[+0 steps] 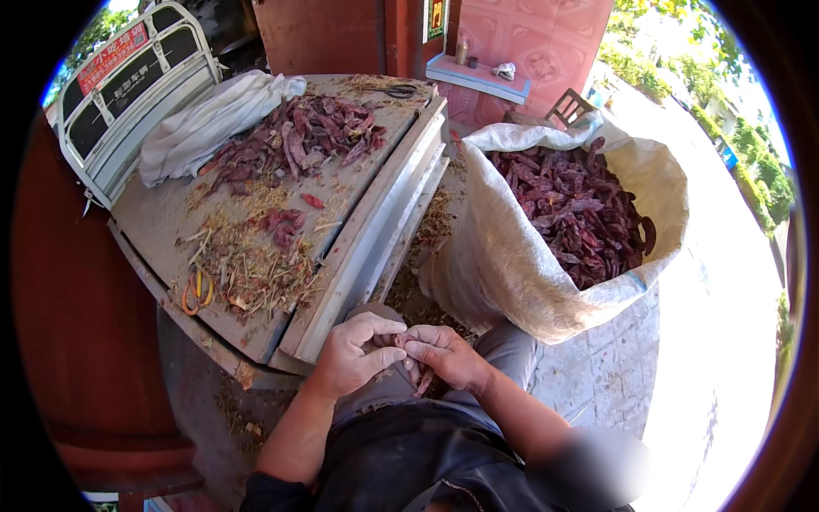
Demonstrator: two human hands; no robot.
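Note:
Above my lap, my two hands meet over a dried red chili pepper [424, 381]. My left hand [357, 352] pinches its upper end between thumb and forefinger. My right hand [445, 353] is closed round the same pepper, whose wrinkled tip hangs below the fingers; most of it is hidden. To the left, a pile of dried chili peppers [294, 141] lies on the truck bed [162, 222]. Nearer me on the bed is a heap of stems and scraps [252, 260], with orange-handled scissors [198, 292] beside it.
A large white woven sack [503, 273], full of dried peppers, stands open at front right. A crumpled white sack [205, 128] lies behind the pile. The truck bed's metal edge [375, 230] runs close to my left knee. A small wall shelf [479, 78] is farther back.

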